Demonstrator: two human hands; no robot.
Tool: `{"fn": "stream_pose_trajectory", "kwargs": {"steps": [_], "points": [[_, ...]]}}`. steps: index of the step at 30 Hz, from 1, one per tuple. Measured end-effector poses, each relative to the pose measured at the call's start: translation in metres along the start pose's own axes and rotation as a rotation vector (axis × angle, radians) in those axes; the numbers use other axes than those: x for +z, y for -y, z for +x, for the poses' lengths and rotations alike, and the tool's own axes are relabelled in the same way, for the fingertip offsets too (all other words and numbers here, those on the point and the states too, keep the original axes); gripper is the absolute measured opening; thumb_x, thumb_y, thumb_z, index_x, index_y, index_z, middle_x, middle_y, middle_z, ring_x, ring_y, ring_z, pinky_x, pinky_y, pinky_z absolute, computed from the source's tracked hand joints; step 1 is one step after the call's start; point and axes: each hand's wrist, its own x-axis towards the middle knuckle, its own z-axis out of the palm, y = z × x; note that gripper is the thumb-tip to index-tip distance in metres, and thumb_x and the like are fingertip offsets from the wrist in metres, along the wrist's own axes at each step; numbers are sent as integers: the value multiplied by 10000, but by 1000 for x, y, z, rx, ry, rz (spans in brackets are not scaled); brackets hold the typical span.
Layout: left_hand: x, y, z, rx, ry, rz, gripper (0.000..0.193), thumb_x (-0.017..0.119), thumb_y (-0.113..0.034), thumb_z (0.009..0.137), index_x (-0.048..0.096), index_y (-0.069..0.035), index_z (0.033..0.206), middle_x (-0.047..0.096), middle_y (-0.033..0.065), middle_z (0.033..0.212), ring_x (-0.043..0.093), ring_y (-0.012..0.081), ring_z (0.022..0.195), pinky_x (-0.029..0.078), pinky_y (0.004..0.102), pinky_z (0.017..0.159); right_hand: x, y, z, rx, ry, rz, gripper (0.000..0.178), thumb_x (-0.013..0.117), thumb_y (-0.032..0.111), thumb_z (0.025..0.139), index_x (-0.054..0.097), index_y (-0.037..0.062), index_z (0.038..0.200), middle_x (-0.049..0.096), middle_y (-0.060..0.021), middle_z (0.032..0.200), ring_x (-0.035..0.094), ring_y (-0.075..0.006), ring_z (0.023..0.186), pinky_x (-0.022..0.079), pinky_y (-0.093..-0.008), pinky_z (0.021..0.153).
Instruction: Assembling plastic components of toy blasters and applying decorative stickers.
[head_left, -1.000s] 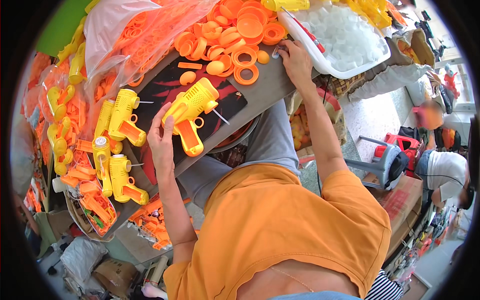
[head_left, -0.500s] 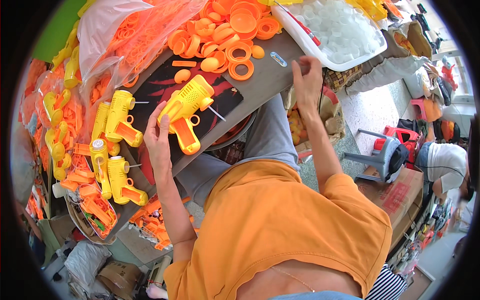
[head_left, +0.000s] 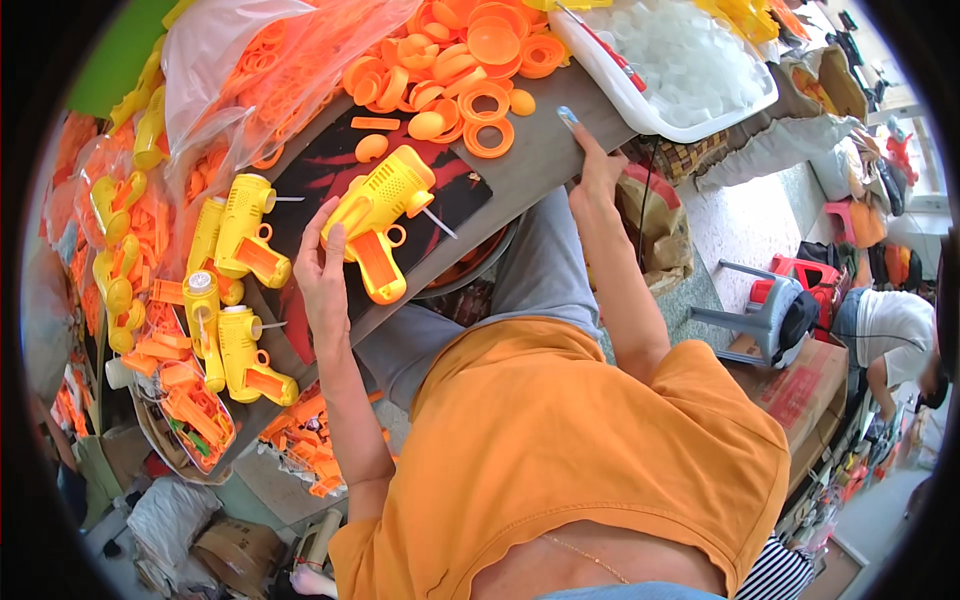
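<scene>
My left hand (head_left: 324, 270) grips a yellow toy gun (head_left: 382, 205) by its rear end, fingers wrapped round it. The gun has an orange panel in its handle, a ring-shaped trigger guard and a thin white rod sticking out of its nose. My right hand (head_left: 598, 172) is at the table edge, its index finger stretched onto a small blue oval sticker (head_left: 568, 115). The finger covers part of the sticker, which appears to lie on the table. Several similar yellow toy guns (head_left: 243, 225) lie left of my left hand.
Orange rings and cups (head_left: 485, 100) are heaped at the far side, near a clear bag (head_left: 270, 80) of orange parts. A white tray (head_left: 690, 132) holds translucent caps and a red-handled tool (head_left: 610, 55). A grey stool (head_left: 760, 310) and another person (head_left: 890, 330) are at the right.
My right hand has come down and left from above the table edge, and its index finger now touches the blue sticker. My left hand still holds the toy gun.
</scene>
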Motion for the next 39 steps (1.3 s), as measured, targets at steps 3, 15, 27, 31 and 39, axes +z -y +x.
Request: {"fn": "stream_pose_trajectory", "kwargs": {"steps": [3,15,27,31,39], "points": [[-2,-1,-2,53,5,-27,324,563,-158,952,582,0,1234,605,74,1215,546,133,1096,390,262,976,-18,-5,-12,16,73,80,450,797,175,745,556,13,1089,621,-56,975,599,-183,918,504,-348,805],[2,-18,15,584,-66,515,239,751,-132,745,687,-65,965,647,45,963,591,228,918,459,340,823,-22,63,-103,-354,902,-222,129,703,117,825,631,24,771,549,-70,1147,493,-120,1039,344,-257,908],[1,-14,14,520,-16,371,224,751,-75,768,674,-25,972,655,62,997,604,170,944,474,286,835,80,47,-128,-624,1305,-655,259,788,277,729,681,42,754,431,-135,1361,397,-240,1253,375,-364,978],[-1,-16,16,517,-7,415,216,746,-76,773,673,-27,969,658,61,993,605,178,935,477,288,822,89,48,-132,-776,1305,-775,307,800,345,709,693,62,765,438,-156,1362,362,-296,1276,358,-393,997],[-4,-17,11,513,-7,547,251,734,-89,785,700,-60,1032,623,64,1087,569,188,1030,460,300,873,87,56,-134,-1101,1325,-764,275,793,263,728,684,78,899,444,-162,1352,379,-325,1265,360,-412,1011]]}}
